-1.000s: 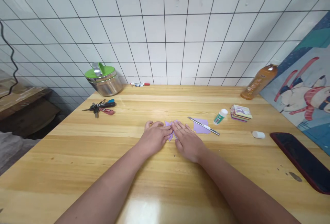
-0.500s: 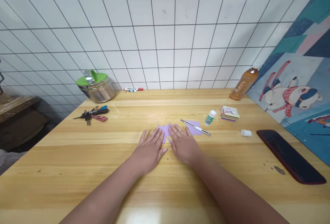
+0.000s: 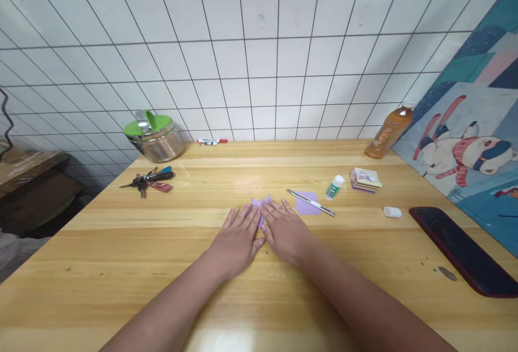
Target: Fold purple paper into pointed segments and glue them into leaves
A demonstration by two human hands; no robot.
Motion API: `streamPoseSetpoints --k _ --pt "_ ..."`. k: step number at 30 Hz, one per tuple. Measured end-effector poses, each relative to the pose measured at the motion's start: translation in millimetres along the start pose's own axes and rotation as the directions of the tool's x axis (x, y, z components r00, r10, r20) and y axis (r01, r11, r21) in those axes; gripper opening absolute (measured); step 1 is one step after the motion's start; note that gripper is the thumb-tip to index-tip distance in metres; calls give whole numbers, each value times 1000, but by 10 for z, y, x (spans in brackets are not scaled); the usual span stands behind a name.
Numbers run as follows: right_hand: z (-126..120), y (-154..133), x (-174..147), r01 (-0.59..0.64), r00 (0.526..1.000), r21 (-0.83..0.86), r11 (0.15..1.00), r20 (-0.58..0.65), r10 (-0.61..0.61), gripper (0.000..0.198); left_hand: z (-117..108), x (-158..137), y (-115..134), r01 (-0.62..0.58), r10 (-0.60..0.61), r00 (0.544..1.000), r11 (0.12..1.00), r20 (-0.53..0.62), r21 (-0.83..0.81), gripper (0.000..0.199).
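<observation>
Both of my hands lie flat on a small purple paper cutout (image 3: 261, 201) in the middle of the wooden table. My left hand (image 3: 236, 238) covers its left side, fingers stretched out. My right hand (image 3: 286, 230) presses on its right side, also with fingers extended, and its fingertips are close to the left hand's. Much of the cutout is hidden under the fingers. Just right of the right hand lies another piece of purple paper (image 3: 304, 207), with a slim silver craft knife (image 3: 313, 203) resting across it. A glue stick (image 3: 334, 187) stands uncapped beyond the knife.
To the right are a stack of small paper pads (image 3: 365, 180), a white cap (image 3: 392, 212), a dark phone (image 3: 461, 249) and a drink bottle (image 3: 390, 130). A green-lidded metal pot (image 3: 157, 139), keys (image 3: 148, 181) and a marker (image 3: 212, 141) are at the back left.
My right hand has slid left over the cutout, closer to my left hand, covering more of the paper. The view has shifted slightly, and the table objects stay in place.
</observation>
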State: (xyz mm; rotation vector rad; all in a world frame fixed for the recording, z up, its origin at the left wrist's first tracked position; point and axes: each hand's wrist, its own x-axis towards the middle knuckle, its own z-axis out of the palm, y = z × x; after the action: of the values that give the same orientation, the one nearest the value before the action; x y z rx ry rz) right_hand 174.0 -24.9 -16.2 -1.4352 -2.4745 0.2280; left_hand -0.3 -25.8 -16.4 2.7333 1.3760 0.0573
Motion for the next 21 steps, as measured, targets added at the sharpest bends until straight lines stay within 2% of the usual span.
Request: streamPoseSetpoints --k 3,5,8,10,16,18,21 --pt "-51 12 14 6 1000 5 1000 -25 -5 45 -46 1 -2 17 -17 1000 999 -11 -30 60" --pt "-114 21 -13 3 996 7 1000 -85 -2 44 -86 9 -3 56 -58 998 996 -20 -64 56" --pt "-213 -3 -80 -85 982 -3 996 -169 83 39 -157 30 27 97 -105 992 990 -73 -104 51" --pt "-254 -54 -110 -155 978 -39 987 -149 148 33 -210 46 59 74 -89 985 991 -145 -108 47" --pt "-206 -209 -36 -230 972 -193 954 -87 217 29 -351 57 26 108 -148 899 987 -412 -120 42" --pt "-168 -194 7 -248 969 -228 942 -66 239 22 -376 46 -11 109 -160 865 985 -475 -132 40" --pt "-136 -123 42 -292 954 -264 919 -19 298 22 -397 27 -39 109 -187 822 979 -539 -174 37"
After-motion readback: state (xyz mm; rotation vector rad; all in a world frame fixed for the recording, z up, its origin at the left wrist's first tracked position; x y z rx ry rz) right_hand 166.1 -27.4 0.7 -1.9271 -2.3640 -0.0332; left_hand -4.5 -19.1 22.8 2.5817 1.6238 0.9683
